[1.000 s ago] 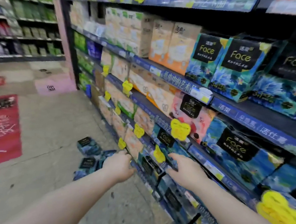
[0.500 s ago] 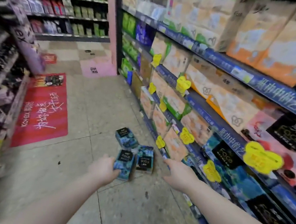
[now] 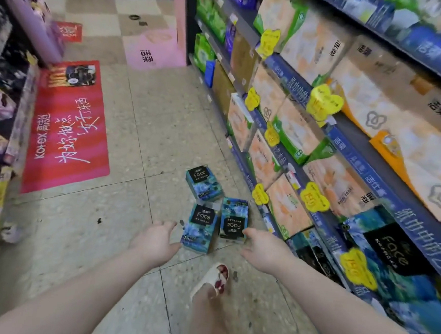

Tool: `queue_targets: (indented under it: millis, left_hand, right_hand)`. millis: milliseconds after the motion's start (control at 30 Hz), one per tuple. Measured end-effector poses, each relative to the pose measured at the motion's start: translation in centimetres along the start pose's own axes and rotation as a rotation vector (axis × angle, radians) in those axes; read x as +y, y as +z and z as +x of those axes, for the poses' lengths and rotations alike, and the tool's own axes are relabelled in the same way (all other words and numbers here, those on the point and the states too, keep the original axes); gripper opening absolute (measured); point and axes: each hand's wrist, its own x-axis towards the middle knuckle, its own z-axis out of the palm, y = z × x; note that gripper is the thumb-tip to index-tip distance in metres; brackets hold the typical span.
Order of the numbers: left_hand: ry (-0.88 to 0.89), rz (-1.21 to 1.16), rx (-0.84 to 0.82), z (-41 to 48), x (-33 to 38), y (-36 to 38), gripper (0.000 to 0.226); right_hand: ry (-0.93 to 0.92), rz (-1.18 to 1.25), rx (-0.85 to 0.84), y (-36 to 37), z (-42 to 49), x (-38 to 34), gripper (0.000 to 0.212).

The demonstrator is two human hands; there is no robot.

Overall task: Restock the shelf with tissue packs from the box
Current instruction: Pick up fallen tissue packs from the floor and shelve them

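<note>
Both arms are stretched forward and down, forearms bare, roughly parallel, palms facing the floor (image 3: 165,127).

Left hand (image 3: 155,243): released, fingers loosely spread and slightly bent, gripping nothing. Its thumb side lies against the lower left edge of the near-left pack (image 3: 200,227) as seen from the head view. I cannot tell whether it is actually touching.

Right hand (image 3: 263,252): also released, fingers relaxed, nothing held. Its fingertips (image 3: 247,231) are just beside the lower right corner of the near-right pack (image 3: 234,218).

Three blue "Face" tissue packs lie flat on the floor, close to the foot of the shelf (image 3: 349,146). The near-left pack and near-right pack are side by side between my hands, the right one turned with its label upside down to me. The far pack (image 3: 204,182) sits just beyond them, tilted.

More blue shelved Face packs (image 3: 389,252) stand on a low tier to my right, behind yellow price tags (image 3: 324,103).

My foot in a white sandal (image 3: 215,275) is planted just short of the packs. A red mat (image 3: 66,131) lies well to the left.
</note>
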Motion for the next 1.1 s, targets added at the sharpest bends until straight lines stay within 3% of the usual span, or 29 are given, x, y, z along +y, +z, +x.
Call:
queue_targets:
  millis: [300,533,867,1100]
  left_hand:
    - [-0.083,0.071,-0.144,15.9,1.5,-3.6,0.062]
    - [-0.120,0.063,-0.280,26.2,2.0,-1.3,0.060]
    - [-0.114,0.081,-0.471,41.8,-2.2,10.0,0.058]
    - [-0.171,-0.003,-0.503,51.1,-6.9,19.5,0.067]
  right_hand:
    - [0.051,0.045,-0.148,-3.9,15.6,3.7,0.049]
    - [0.087,0.095,-0.234,-2.9,26.9,5.0,0.049]
    - [0.257,0.267,-0.298,8.6,41.8,7.1,0.045]
    - [0.330,0.354,-0.358,18.3,51.2,7.9,0.049]
